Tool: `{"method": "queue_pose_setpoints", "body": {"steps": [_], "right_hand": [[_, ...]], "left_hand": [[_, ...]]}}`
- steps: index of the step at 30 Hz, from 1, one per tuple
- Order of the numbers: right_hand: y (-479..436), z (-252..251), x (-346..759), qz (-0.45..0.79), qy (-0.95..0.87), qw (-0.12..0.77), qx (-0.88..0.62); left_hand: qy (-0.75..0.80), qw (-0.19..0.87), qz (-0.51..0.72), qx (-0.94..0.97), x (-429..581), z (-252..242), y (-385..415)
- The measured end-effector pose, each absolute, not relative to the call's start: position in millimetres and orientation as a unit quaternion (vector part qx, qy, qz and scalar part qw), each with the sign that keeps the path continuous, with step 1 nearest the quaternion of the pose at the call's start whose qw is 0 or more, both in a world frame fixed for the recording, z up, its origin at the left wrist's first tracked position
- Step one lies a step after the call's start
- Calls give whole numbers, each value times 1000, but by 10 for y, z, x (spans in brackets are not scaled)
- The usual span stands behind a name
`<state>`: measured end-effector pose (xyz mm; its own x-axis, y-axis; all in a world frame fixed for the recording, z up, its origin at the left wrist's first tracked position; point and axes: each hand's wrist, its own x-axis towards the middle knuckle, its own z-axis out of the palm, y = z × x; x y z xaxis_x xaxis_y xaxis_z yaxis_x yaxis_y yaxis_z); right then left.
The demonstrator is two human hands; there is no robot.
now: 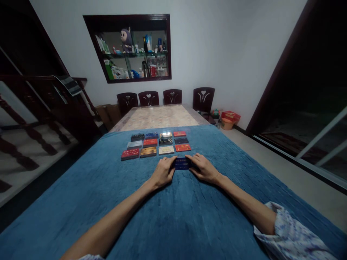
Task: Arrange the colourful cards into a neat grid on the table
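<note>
Twelve small boxes (156, 144) are already laid out in three rows of four on the blue cloth (108, 187) that covers the near part of the desk (159, 117). One more, a dark blue box (181, 163), is held flat on the cloth between the left hand (163, 171) and the right hand (203, 168), just in front of the nearest row and below its right end; the grip of each hand is narrow, fingertips pressed to the box ends. By judgement the layout is well along, with this box not yet placed in line. Open cloth is left on both sides and toward the body; the bare marble top lies beyond, with chairs (160, 97) at the far edge
</note>
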<state>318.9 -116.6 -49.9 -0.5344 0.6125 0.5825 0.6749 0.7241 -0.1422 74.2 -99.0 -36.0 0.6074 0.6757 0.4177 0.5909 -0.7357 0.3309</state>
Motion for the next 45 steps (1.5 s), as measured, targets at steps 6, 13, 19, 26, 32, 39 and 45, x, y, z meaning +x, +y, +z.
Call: {"method": "queue_pose_setpoints", "body": {"steps": [6, 13, 19, 26, 32, 39, 45], "right_hand": [[-1195, -470, 3187, -34, -876, 302, -375], [-1211, -444, 3198, -18, -877, 304, -372], [-1194, -457, 3208, -16, -877, 311, -367], [-1191, -485, 3224, -26, -871, 328, -364], [-1205, -465, 3222, -19, -870, 329, -366], [-1194, -411, 3201, -16, -875, 304, -376], [-1119, -292, 3165, -15, -884, 286, -370]], "left_hand": [[362, 89, 241, 896, 736, -351, -1011], [364, 107, 228, 897, 738, -313, -1028], [367, 111, 229, 895, 740, -322, -1018], [362, 104, 245, 893, 748, -287, -1063], [380, 97, 218, 894, 766, -250, -1099], [393, 84, 194, 895, 778, -220, -1092], [394, 64, 168, 901, 736, -114, -1056]]}}
